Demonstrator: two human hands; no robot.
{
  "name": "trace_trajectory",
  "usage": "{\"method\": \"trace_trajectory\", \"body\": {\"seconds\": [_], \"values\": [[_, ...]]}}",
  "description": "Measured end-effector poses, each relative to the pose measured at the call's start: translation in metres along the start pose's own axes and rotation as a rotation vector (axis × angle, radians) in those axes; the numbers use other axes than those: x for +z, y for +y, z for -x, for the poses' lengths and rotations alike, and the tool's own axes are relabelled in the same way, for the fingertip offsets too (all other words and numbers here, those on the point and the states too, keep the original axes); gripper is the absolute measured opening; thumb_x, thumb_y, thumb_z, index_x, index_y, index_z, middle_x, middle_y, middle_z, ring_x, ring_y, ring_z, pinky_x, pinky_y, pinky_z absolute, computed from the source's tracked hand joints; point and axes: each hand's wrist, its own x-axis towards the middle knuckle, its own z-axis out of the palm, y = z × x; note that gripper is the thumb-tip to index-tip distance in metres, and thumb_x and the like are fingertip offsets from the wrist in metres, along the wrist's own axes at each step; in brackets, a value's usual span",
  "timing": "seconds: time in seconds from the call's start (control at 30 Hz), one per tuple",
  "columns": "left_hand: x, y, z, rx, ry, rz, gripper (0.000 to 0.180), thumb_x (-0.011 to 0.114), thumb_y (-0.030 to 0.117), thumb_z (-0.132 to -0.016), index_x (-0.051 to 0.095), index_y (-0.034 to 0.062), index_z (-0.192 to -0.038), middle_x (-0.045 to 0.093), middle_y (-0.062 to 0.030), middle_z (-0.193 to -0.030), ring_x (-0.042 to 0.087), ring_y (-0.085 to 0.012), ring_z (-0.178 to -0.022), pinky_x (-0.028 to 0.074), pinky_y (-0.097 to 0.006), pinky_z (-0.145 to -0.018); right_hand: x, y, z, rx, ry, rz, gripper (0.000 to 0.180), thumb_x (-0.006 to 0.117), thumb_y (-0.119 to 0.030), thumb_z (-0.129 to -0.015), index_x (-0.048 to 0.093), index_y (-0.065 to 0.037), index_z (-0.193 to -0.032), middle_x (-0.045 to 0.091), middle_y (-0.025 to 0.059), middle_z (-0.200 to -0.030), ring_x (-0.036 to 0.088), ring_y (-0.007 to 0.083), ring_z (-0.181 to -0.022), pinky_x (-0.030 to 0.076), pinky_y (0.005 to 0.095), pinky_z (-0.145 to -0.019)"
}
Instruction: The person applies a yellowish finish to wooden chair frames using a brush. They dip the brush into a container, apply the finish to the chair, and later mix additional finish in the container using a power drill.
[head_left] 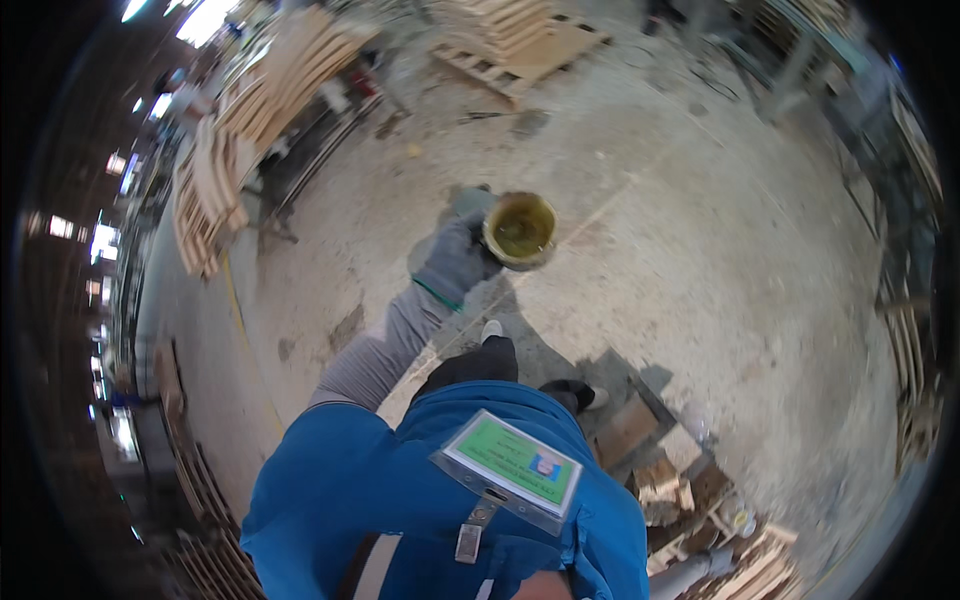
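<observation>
My left hand, in a grey glove with a green cuff edge, reaches forward over the floor. It is closed around the left side of a small round pot, held with its mouth up. Yellowish, murky residue coats the inside of the pot; how deep it lies I cannot tell. At the lower right, my right hand shows small at the end of a grey sleeve, beside wood pieces. Its fingers are too unclear to make out.
Curved wooden parts are stacked on a stand at the far left. A pallet carries more wood ahead. Scrap wood and blocks lie near my right foot. Machinery stands far right; a person is at the far left.
</observation>
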Motion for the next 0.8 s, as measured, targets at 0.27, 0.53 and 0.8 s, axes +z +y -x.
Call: {"method": "trace_trajectory", "body": {"seconds": [0.27, 0.53, 0.8], "values": [[-0.170, 0.138, 0.072, 0.247, 0.204, 0.081, 0.063, 0.035, 0.053, -0.093, 0.044, 0.0008, -0.127, 0.050, -0.0165, -0.126, 0.051, -0.0293, -0.115, 0.043, -0.044, -0.098, 0.050, -0.140, 0.148, -0.488, -0.032, -0.037, 0.038, 0.058, -0.019, -0.083, 0.054, 0.000, -0.116, 0.063, 0.0152, -0.104, 0.060, 0.0247, -0.086, 0.049, 0.0371, -0.075], [-0.303, 0.279, 0.112, 0.372, 0.188, 0.243, 0.069, 0.034, 0.053, -0.093, 0.042, -0.0066, -0.126, 0.047, -0.0201, -0.127, 0.046, -0.0329, -0.119, 0.039, -0.046, -0.101, 0.195, -0.255, 0.410, -0.598, -0.843, -0.393, 0.036, 0.064, -0.008, -0.074, 0.058, -0.001, -0.109, 0.060, 0.0028, -0.087, 0.049, 0.0097, -0.064, 0.041, 0.0252, -0.054], [-0.365, 0.377, 0.029, 0.421, 0.319, 0.409, 0.050, 0.035, 0.045, -0.096, 0.046, 0.0031, -0.121, 0.051, -0.0160, -0.123, 0.049, -0.0306, -0.116, 0.041, -0.048, -0.099, 0.295, -0.372, 0.656, -0.690, -1.338, -0.057, 0.031, 0.065, -0.007, -0.069, 0.060, 0.000, -0.099, 0.063, 0.0070, -0.089, 0.058, 0.0170, -0.082, 0.046, 0.0280, -0.075]]}}
